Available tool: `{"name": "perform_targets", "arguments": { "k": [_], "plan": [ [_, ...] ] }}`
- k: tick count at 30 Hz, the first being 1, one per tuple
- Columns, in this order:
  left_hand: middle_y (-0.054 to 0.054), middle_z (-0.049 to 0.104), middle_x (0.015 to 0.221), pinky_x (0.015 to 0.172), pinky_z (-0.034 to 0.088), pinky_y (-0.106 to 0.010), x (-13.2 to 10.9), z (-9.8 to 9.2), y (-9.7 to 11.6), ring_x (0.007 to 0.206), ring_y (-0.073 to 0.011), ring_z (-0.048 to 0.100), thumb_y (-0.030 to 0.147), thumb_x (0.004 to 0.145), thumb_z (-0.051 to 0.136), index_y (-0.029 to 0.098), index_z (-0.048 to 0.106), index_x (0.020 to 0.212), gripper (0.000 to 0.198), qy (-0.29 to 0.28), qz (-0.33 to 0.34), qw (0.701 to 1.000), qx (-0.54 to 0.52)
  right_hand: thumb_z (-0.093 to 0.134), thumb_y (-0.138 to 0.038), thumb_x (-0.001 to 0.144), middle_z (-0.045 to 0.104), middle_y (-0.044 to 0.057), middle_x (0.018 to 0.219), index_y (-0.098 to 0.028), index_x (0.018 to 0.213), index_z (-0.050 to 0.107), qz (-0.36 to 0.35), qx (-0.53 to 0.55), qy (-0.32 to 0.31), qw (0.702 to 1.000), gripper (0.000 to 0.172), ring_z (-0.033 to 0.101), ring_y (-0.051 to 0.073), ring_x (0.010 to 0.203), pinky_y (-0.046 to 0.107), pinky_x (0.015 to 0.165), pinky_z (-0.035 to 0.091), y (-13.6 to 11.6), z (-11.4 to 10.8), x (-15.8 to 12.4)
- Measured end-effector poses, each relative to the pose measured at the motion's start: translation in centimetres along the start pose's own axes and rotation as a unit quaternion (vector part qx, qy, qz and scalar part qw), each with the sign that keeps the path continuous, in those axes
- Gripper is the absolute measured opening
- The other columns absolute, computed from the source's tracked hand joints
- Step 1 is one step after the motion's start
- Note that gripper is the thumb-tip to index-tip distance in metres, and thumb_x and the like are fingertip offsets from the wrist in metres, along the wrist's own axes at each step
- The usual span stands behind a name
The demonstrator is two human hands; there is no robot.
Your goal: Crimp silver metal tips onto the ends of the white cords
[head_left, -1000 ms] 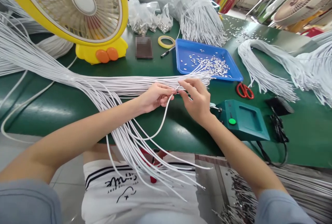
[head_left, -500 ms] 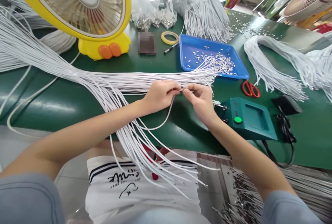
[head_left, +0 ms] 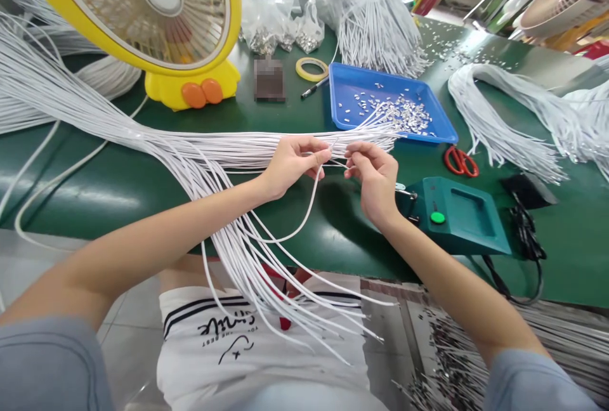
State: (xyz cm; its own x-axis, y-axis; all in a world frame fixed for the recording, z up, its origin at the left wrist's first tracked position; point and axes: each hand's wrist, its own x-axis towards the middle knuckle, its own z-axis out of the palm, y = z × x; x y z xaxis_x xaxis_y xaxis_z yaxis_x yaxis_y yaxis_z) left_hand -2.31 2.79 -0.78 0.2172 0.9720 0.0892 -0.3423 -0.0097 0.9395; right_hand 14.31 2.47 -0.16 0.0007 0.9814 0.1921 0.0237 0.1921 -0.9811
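Observation:
My left hand (head_left: pixel 299 163) pinches a single white cable (head_left: pixel 311 208) close to its end, and the cable loops down below the fingers. The thin tip points up past the thumb. Just to the right, my right hand (head_left: pixel 373 176) has its fingers curled and thumb pressed in; what they hold, if anything, is too small to make out. A thin strand runs in the gap between both hands. Behind them lies a thick bundle of white cables (head_left: pixel 228 148), its ends reaching a blue tray (head_left: pixel 342 97) with small metal terminals (head_left: pixel 409 116). Other cables (head_left: pixel 247 271) hang over the table edge.
A green machine (head_left: pixel 466 214) with a button stands right of my right hand, near red-handled scissors (head_left: pixel 460 161). A yellow fan (head_left: pixel 190 81), a tape roll (head_left: pixel 311 69), a pen (head_left: pixel 314 88) and bags of metal pieces (head_left: pixel 266 24) stand or lie farther back. More cables (head_left: pixel 504 106) lie at right.
My right hand has drawn slightly right, opening a gap between the hands. My left fingers have shifted, and the cable's tip now shows above them.

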Motion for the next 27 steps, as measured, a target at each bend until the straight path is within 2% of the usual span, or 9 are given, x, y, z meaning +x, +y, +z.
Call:
{"name": "perform_targets", "arguments": {
  "k": [2, 6, 10, 15, 22, 27],
  "plan": [
    [-0.001, 0.064, 0.072, 0.048, 0.053, -0.021, -0.3, 0.1, 0.0, 0.05, -0.0084, 0.06, 0.037, 0.065, 0.086, 0.008, 0.067, 0.078, 0.037, -0.031, -0.02, 0.999, -0.019, 0.059, -0.021, 0.081, 0.066, 0.001, 0.082, -0.023, 0.091, 0.07, -0.062, -0.034, 0.001, 0.998, 0.014, 0.058, 0.013, 0.069, 0.025, 0.055, 0.048, 0.6, -0.2, 0.1],
    [0.0, 0.062, 0.067, 0.052, 0.054, -0.02, -0.5, 0.0, 0.1, 0.051, -0.008, 0.06, 0.036, 0.068, 0.085, 0.008, 0.068, 0.078, 0.035, -0.092, -0.074, 0.992, -0.053, 0.056, -0.027, 0.091, 0.069, 0.002, 0.094, -0.026, 0.104, 0.069, -0.169, -0.08, -0.029, 0.982, 0.019, 0.065, 0.015, 0.083, 0.025, 0.057, 0.052, 1.7, -0.5, 0.0],
    [0.001, 0.061, 0.063, 0.053, 0.054, -0.019, -0.5, 0.0, 0.3, 0.05, -0.0068, 0.058, 0.036, 0.069, 0.084, 0.009, 0.068, 0.077, 0.033, -0.122, -0.108, 0.984, -0.073, 0.056, -0.033, 0.093, 0.068, 0.002, 0.096, -0.027, 0.112, 0.066, -0.215, -0.105, -0.05, 0.97, 0.022, 0.065, 0.016, 0.086, 0.026, 0.059, 0.054, 2.2, -0.5, -0.2],
    [0.001, 0.059, 0.06, 0.052, 0.052, -0.018, -0.5, 0.1, 0.3, 0.049, -0.0062, 0.056, 0.036, 0.074, 0.081, 0.009, 0.067, 0.076, 0.03, -0.139, -0.111, 0.981, -0.074, 0.059, -0.041, 0.091, 0.066, 0.002, 0.096, -0.028, 0.115, 0.064, -0.211, -0.12, -0.065, 0.968, 0.028, 0.063, 0.016, 0.088, 0.028, 0.065, 0.057, 2.2, -0.5, -0.3],
    [0.002, 0.056, 0.058, 0.049, 0.049, -0.019, -0.6, 0.2, 0.5, 0.047, -0.0066, 0.053, 0.037, 0.072, 0.082, 0.013, 0.066, 0.071, 0.03, -0.121, -0.138, 0.982, -0.049, 0.065, -0.043, 0.086, 0.064, 0.002, 0.096, -0.03, 0.112, 0.065, -0.12, -0.099, -0.085, 0.984, 0.029, 0.062, 0.017, 0.089, 0.029, 0.067, 0.057, 0.9, -0.6, -0.8],
    [0.002, 0.053, 0.055, 0.048, 0.05, -0.021, -0.8, 0.4, 0.9, 0.045, -0.0071, 0.052, 0.038, 0.074, 0.08, 0.013, 0.065, 0.069, 0.029, -0.125, -0.145, 0.981, -0.033, 0.068, -0.045, 0.084, 0.064, 0.002, 0.096, -0.03, 0.111, 0.067, -0.104, -0.077, -0.101, 0.986, 0.031, 0.062, 0.018, 0.092, 0.029, 0.068, 0.056, 0.7, -0.7, -0.8]
  ]
}}
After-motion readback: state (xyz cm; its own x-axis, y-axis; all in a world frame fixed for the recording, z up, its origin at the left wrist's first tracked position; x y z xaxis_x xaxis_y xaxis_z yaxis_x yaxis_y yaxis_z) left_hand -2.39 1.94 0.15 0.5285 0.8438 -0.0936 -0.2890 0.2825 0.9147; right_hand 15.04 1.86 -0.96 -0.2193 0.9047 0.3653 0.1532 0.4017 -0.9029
